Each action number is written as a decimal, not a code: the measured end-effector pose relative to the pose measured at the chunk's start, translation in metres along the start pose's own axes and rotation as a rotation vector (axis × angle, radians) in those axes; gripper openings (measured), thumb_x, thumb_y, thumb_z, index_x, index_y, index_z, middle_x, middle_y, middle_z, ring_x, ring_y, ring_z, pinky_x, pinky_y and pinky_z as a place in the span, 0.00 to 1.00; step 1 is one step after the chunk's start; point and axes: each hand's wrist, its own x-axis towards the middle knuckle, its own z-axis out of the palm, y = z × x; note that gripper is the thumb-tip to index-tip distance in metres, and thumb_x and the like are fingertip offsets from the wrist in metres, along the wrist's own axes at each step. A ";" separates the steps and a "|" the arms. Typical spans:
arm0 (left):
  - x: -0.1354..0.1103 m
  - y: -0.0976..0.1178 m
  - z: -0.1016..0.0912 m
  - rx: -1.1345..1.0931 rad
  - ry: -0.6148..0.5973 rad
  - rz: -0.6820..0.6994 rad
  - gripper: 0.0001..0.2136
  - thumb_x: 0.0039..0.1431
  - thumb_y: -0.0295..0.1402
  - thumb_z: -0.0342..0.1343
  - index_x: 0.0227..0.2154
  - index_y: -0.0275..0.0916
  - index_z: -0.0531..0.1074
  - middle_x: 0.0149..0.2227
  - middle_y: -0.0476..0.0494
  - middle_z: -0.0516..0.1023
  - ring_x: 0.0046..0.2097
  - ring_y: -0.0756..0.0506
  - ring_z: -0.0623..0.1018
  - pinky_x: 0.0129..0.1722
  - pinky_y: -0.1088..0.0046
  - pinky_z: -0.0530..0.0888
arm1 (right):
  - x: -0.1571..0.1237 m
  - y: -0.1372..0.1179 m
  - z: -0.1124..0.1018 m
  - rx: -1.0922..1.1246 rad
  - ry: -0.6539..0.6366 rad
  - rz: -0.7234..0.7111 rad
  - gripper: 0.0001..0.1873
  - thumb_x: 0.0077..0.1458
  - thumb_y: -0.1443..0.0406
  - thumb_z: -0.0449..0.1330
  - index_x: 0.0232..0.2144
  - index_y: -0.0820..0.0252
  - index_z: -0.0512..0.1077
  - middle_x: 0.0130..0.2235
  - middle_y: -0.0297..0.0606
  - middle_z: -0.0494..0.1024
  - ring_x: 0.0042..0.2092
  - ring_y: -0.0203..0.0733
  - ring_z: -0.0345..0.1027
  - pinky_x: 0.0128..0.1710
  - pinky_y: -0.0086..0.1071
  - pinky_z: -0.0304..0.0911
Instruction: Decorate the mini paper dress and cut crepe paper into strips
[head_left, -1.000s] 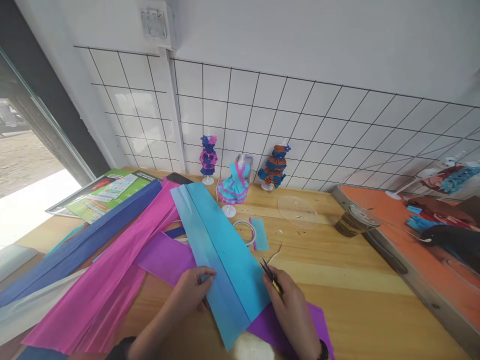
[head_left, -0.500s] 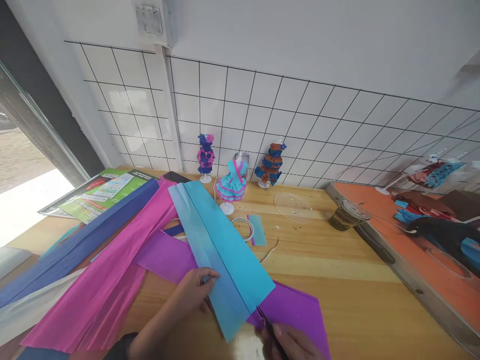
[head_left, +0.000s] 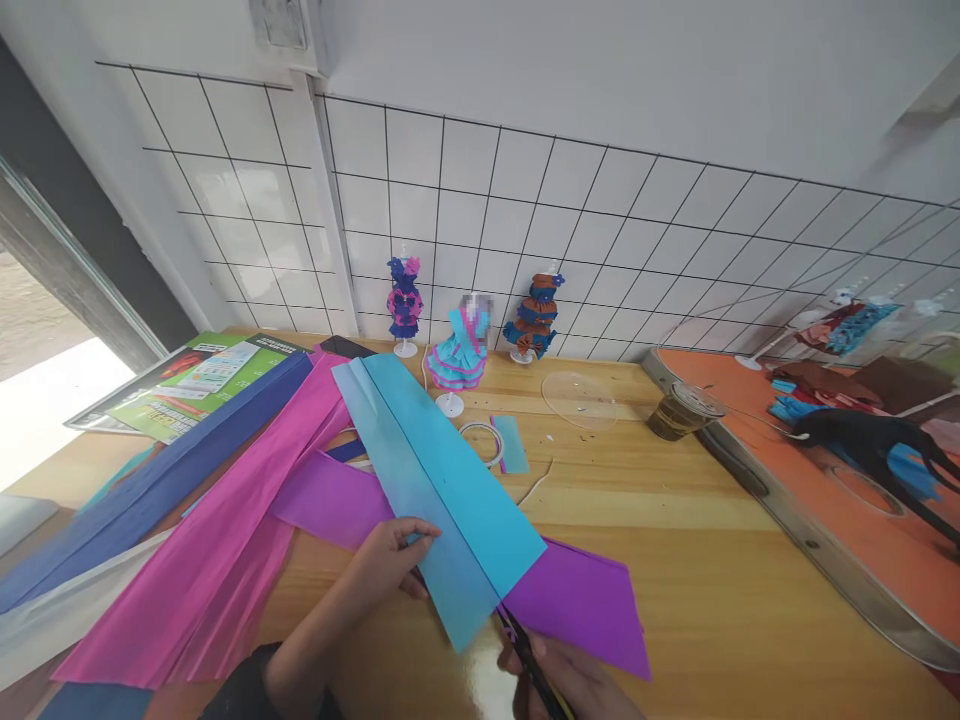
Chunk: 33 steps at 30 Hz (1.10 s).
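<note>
My left hand (head_left: 386, 556) pinches the left edge of a long folded light-blue paper strip (head_left: 435, 480) lying on the wooden table (head_left: 712, 590). Fingers are closed on the paper's edge. My right hand (head_left: 577, 685) sits at the bottom edge of the view, closed around a pair of scissors (head_left: 529, 660). The scissor blades touch the near end of the blue strip along its central fold. A purple sheet (head_left: 577, 600) lies under the blue strip.
Pink sheets (head_left: 240, 530), a dark-blue sheet (head_left: 165, 480) and a green booklet (head_left: 202, 385) lie to the left. Three paper-dress figurines (head_left: 461, 350) stand by the tiled wall. A tape roll (head_left: 487, 440), a clear disc (head_left: 581, 398), a cup (head_left: 682, 412) and an orange board (head_left: 825, 500) are to the right.
My right hand with the scissors drew back from the strip's right edge to its near end, blades now at the fold. The left hand kept its hold. The view tilted up slightly.
</note>
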 end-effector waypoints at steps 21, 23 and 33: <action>-0.009 0.007 -0.002 0.043 -0.069 -0.041 0.26 0.44 0.45 0.59 0.43 0.33 0.68 0.17 0.51 0.71 0.17 0.50 0.73 0.20 0.76 0.72 | 0.004 -0.010 0.030 0.156 -0.075 0.148 0.35 0.44 0.38 0.49 0.35 0.64 0.66 0.14 0.24 0.61 0.12 0.23 0.44 0.11 0.20 0.38; -0.010 0.007 -0.002 0.041 -0.078 -0.047 0.25 0.44 0.45 0.59 0.42 0.33 0.68 0.17 0.51 0.72 0.18 0.50 0.74 0.20 0.75 0.71 | 0.007 -0.009 0.033 0.184 -0.083 0.146 0.35 0.45 0.38 0.48 0.36 0.64 0.65 0.14 0.23 0.61 0.11 0.23 0.43 0.10 0.19 0.37; -0.012 0.010 -0.003 0.043 -0.074 -0.057 0.25 0.44 0.44 0.60 0.42 0.33 0.67 0.18 0.51 0.72 0.19 0.49 0.75 0.21 0.75 0.72 | 0.010 -0.008 0.034 0.292 -0.090 0.180 0.27 0.51 0.43 0.48 0.36 0.60 0.64 0.16 0.22 0.58 0.11 0.22 0.42 0.09 0.18 0.39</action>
